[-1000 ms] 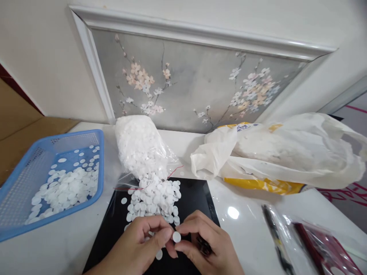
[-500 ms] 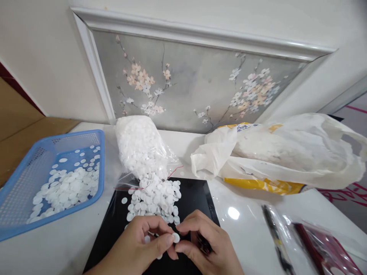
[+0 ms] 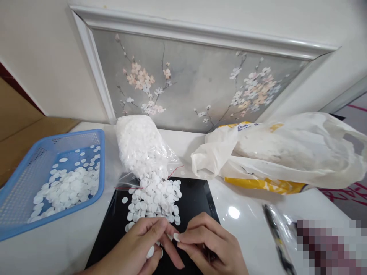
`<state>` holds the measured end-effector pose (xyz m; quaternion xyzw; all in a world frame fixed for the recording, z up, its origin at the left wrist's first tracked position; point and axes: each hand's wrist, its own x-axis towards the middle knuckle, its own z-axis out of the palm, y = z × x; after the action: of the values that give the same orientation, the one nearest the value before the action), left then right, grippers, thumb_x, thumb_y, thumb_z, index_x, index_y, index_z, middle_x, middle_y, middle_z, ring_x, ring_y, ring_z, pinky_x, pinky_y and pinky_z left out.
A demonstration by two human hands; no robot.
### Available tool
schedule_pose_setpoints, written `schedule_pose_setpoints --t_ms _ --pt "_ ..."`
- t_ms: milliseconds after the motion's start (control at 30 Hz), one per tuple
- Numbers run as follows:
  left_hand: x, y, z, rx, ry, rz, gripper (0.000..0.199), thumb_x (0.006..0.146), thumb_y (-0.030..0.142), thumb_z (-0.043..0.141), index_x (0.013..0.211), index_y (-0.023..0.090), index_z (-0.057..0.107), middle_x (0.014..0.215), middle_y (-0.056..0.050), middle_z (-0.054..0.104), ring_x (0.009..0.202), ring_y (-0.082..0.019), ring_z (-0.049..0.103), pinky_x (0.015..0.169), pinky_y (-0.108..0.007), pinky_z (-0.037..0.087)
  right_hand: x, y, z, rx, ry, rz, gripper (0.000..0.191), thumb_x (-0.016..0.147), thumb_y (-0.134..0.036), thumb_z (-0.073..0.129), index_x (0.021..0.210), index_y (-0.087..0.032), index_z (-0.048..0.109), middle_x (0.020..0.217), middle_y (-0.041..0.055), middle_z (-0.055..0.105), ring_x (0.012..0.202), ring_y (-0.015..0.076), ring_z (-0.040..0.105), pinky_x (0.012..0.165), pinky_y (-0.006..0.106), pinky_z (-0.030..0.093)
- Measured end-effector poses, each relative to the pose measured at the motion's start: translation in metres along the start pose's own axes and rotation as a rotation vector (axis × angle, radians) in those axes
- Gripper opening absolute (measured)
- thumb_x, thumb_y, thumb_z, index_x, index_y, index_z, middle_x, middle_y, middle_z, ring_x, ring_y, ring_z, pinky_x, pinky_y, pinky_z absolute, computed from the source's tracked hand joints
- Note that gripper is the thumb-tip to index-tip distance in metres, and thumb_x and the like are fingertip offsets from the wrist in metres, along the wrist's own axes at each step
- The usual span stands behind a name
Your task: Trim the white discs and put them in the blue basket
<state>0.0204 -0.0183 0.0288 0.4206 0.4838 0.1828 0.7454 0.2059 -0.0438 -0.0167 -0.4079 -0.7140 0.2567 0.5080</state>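
Over a black mat, my right hand pinches a small round white disc between thumb and fingertips. Something dark shows in its palm, too hidden to name. Close beside it, my left hand has its index finger stretched out near that disc. White discs are tucked against its curled lower fingers. Just beyond both hands lies a heap of white discs on the mat, spilling from the mouth of a clear plastic bag full of them.
A blue basket with many white discs stands at the left, by brown cardboard. A white-and-yellow plastic bag lies at the back right. A black pen-like item in clear wrap is at the right. Behind rises a framed floral panel.
The white disc has passed from my left thumb and fingers to my right fingertips. My left thumb has drawn back and its index finger has straightened.
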Motion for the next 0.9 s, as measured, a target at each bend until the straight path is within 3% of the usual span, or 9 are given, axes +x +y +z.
schedule_pose_setpoints --t_ms 67,233,333,400,533,600,667,767,900 --pt "-0.002 0.002 0.001 0.000 -0.025 -0.011 0.052 0.085 0.066 0.045 0.088 0.016 0.060 0.075 -0.006 0.076 0.030 -0.001 0.025 0.034 -0.021 0.012 -0.001 0.001 -0.002 -0.044 -0.043 -0.032 0.009 0.087 -0.020 0.065 0.089 -0.025 0.072 0.071 0.0015 0.063 0.053 0.0118 0.059 0.045 0.019 0.046" --pt "-0.002 0.001 0.000 0.026 -0.026 -0.008 0.053 0.084 0.066 0.045 0.084 0.016 0.059 0.076 -0.005 0.076 0.028 -0.001 0.025 0.033 -0.021 0.013 -0.003 -0.001 -0.006 -0.060 -0.107 0.063 0.011 0.088 -0.027 0.064 0.092 -0.028 0.074 0.069 0.0025 0.064 0.052 0.0154 0.061 0.044 0.024 0.050" --pt "-0.001 0.001 0.001 0.012 -0.010 -0.052 0.055 0.080 0.070 0.048 0.085 0.017 0.059 0.075 -0.005 0.076 0.028 -0.001 0.030 0.034 -0.021 0.012 -0.002 -0.003 -0.007 -0.051 -0.161 0.024 0.015 0.089 -0.025 0.063 0.099 -0.030 0.073 0.074 0.0039 0.066 0.058 0.0167 0.063 0.049 0.025 0.052" --pt "0.000 0.002 0.003 -0.014 0.012 -0.083 0.060 0.075 0.074 0.049 0.083 0.016 0.059 0.072 -0.006 0.076 0.028 -0.002 0.036 0.035 -0.021 0.009 -0.001 -0.002 -0.008 -0.081 -0.089 0.029 0.021 0.090 -0.022 0.061 0.108 -0.030 0.068 0.076 0.0031 0.066 0.057 0.0150 0.062 0.051 0.024 0.052" --pt "0.002 0.003 0.005 -0.036 0.027 -0.119 0.062 0.070 0.077 0.050 0.073 0.016 0.059 0.064 -0.006 0.074 0.029 -0.003 0.039 0.037 -0.022 0.007 0.007 0.000 -0.014 -0.154 0.271 0.155 0.052 0.092 -0.020 0.056 0.140 -0.031 0.037 0.072 -0.0025 0.059 0.051 0.0120 0.054 0.045 0.021 0.048" --pt "0.002 0.001 0.004 -0.040 0.034 -0.108 0.058 0.070 0.075 0.053 0.068 0.017 0.055 0.055 -0.003 0.070 0.028 -0.003 0.036 0.038 -0.022 0.008 0.011 0.002 -0.018 -0.165 0.330 0.156 0.059 0.092 -0.019 0.054 0.145 -0.030 0.028 0.072 -0.0039 0.057 0.047 0.0113 0.051 0.041 0.020 0.045" --pt "0.001 0.000 0.002 -0.069 0.064 -0.063 0.056 0.070 0.073 0.057 0.058 0.019 0.047 0.046 0.001 0.062 0.029 -0.003 0.031 0.038 -0.022 0.011 0.014 0.004 -0.021 -0.228 0.232 0.131 0.045 0.092 -0.018 0.055 0.134 -0.030 0.045 0.074 -0.0028 0.059 0.046 0.0103 0.050 0.041 0.020 0.044" --pt "0.001 0.000 0.001 -0.110 0.103 -0.014 0.061 0.073 0.070 0.058 0.045 0.020 0.036 0.043 0.002 0.053 0.033 -0.004 0.029 0.040 -0.023 0.016 0.016 0.007 -0.018 -0.321 -0.052 0.073 0.012 0.093 -0.020 0.055 0.095 -0.023 0.066 0.078 0.0022 0.065 0.055 0.0118 0.061 0.048 0.020 0.049" --pt "0.004 -0.002 -0.001 -0.147 0.150 0.014 0.065 0.076 0.071 0.054 0.040 0.022 0.031 0.031 0.007 0.033 0.031 -0.004 0.027 0.040 -0.022 0.020 0.015 0.013 -0.007 -0.422 -0.230 0.035 0.022 0.096 -0.025 0.048 0.082 -0.020 0.065 0.075 0.0039 0.066 0.056 0.0133 0.064 0.049 0.021 0.050"
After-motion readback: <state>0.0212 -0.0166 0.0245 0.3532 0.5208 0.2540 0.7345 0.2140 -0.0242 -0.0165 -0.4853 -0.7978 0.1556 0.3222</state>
